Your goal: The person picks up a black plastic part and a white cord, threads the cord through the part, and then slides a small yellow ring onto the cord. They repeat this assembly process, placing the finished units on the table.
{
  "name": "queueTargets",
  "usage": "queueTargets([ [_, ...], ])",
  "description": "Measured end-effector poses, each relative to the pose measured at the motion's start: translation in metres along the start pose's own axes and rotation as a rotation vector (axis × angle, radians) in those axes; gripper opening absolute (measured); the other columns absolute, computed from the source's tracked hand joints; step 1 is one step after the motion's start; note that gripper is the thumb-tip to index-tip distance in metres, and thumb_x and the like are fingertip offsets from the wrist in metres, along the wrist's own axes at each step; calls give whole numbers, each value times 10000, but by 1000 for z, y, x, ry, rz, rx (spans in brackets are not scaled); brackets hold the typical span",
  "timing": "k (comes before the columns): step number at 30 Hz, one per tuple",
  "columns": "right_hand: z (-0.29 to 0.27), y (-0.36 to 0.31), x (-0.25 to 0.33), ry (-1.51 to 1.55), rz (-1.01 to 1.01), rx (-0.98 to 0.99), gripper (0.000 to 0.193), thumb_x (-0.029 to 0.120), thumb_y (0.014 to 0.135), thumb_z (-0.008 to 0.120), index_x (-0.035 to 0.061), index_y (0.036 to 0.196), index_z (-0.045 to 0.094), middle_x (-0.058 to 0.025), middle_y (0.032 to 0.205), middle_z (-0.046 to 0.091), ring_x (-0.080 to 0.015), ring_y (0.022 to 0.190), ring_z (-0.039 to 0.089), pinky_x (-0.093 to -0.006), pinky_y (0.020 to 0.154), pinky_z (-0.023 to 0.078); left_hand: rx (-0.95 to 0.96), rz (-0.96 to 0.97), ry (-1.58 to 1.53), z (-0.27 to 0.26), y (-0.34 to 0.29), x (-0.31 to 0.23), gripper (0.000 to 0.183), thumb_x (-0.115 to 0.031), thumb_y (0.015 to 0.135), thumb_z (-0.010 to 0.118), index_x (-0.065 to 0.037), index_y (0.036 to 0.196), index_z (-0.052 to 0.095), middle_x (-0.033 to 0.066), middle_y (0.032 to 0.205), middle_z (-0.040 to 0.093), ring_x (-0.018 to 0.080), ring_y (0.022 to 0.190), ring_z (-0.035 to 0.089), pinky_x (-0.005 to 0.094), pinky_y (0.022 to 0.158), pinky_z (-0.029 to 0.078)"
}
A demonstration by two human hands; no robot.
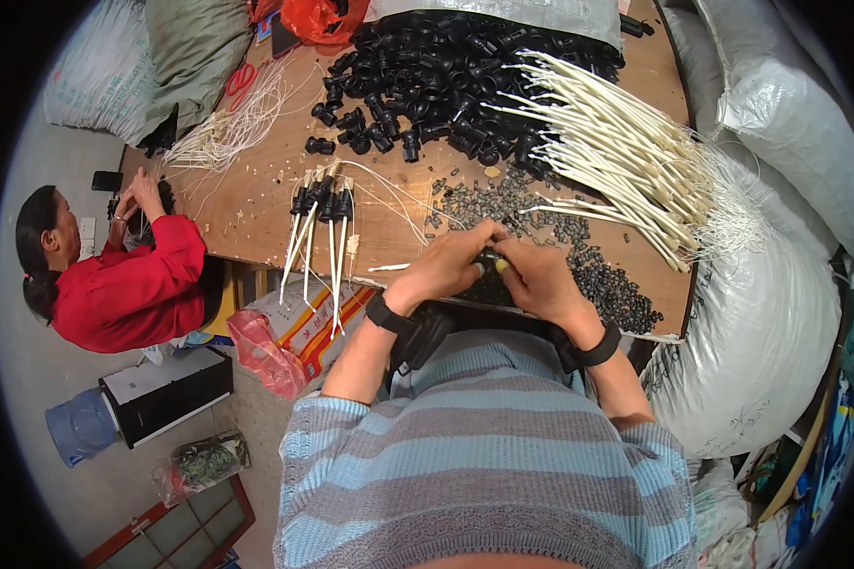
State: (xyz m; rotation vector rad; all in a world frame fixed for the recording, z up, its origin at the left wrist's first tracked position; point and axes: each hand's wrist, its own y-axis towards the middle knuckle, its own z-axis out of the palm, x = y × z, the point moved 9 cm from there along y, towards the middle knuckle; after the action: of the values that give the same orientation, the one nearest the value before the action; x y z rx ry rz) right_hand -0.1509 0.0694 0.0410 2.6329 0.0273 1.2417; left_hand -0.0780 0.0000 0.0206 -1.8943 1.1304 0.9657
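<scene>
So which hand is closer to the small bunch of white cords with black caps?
Left: the left hand is to the right of the bunch of cords; the right hand is farther right, beyond the left hand.

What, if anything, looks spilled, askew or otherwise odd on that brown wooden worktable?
Nothing looks clearly damaged. Small dark plastic-looking pieces lie loose beside the right hand, so they look spilled, though perhaps deliberately spread. Thin white wires from the slender cream sticks trail untidily past the worktable's right edge.

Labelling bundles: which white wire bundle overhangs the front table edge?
Middle bundle with black fittings, left of the left hand; only it dangles past that edge.
</scene>
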Motion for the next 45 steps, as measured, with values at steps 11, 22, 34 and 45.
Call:
queueTargets([
  [11,-4,0,8,-254,-25,-168,182,-8,760,576,51,930,552,-141,736,596,-358,634,610,-431,509,464,-545,307,86,-32,-14,-19,247,52,659,685,-61,874,639,65,798,619,251,812,590,333,730,475],
  [22,-17,0,4,123,26,-298,187,77,791,640,90,977,625,-129,752,628,-326,650,625,-385,541,474,-555,497,107,-34,-28,-30,241,133,668,658,-50,825,667,52,874,645,191,822,618,302,699,506],
  [34,-16,-9,-17,-44,176,-212,109,85,817,627,72,916,671,-132,637,581,-245,534,589,-322,502,440,-594,-18,336,-98,24,66,261,63,706,656,-23,951,677,121,860,645,242,788,638,327,721,511],
  [45,-22,-10,-41,7,272,-279,113,101,840,608,37,901,677,-105,585,606,-169,477,576,-293,481,425,-815,-297,221,-121,-23,87,152,35,726,694,-29,861,724,27,746,687,80,680,608,233,617,481],
])
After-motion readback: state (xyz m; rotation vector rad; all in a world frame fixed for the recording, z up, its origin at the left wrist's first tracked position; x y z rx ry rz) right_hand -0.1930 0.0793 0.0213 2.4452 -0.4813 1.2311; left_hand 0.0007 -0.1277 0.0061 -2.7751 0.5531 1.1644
